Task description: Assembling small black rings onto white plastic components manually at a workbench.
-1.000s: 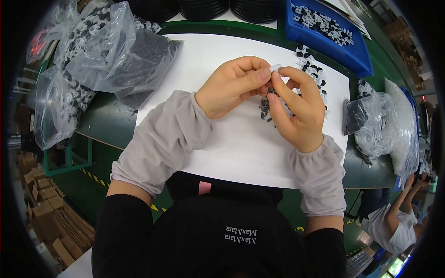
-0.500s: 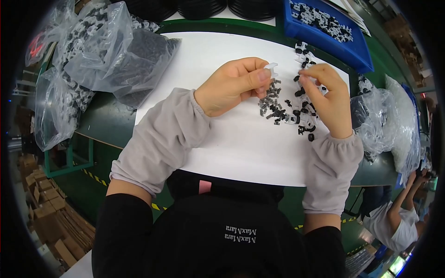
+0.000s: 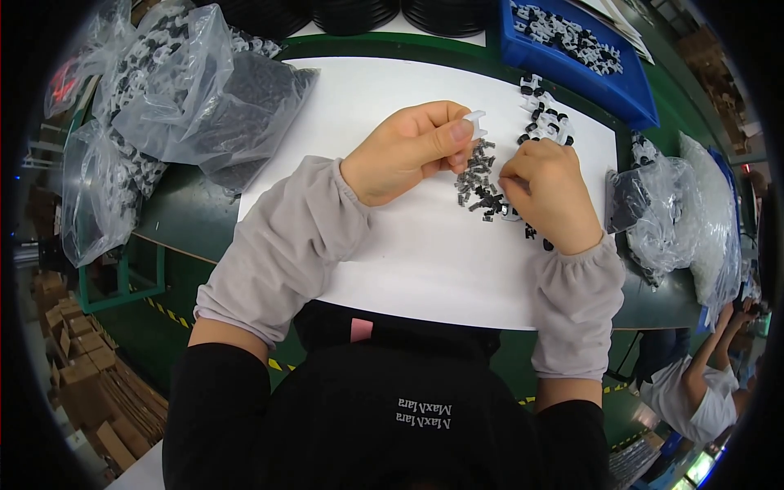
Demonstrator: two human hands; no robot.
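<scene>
My left hand (image 3: 408, 153) pinches a small white plastic part (image 3: 478, 118) between thumb and fingertips, above the white work sheet (image 3: 392, 261). To its right, my right hand (image 3: 551, 192) is low over the sheet, thumb and forefinger drawn together. Whatever those fingertips hold, if anything, is too small to make out. Between the hands lies a loose pile of tiny dark grey clips (image 3: 474, 175), with blacker ones (image 3: 492, 201) at its near end. White parts with black wheels (image 3: 547, 122) lie in a row beyond my right hand, which hides some of them.
A blue bin (image 3: 645, 102) of similar wheeled parts stands at the back right. Clear plastic bags (image 3: 175, 98) full of parts crowd the left, and another bag (image 3: 665, 208) lies at the right. Black coils (image 3: 445, 15) sit at the back. Another person (image 3: 694, 400) is at far right.
My right hand has moved left and slightly nearer, from the wheeled parts to the edge of the clip pile. The left hand stays nearly still, with the white part slightly turned.
</scene>
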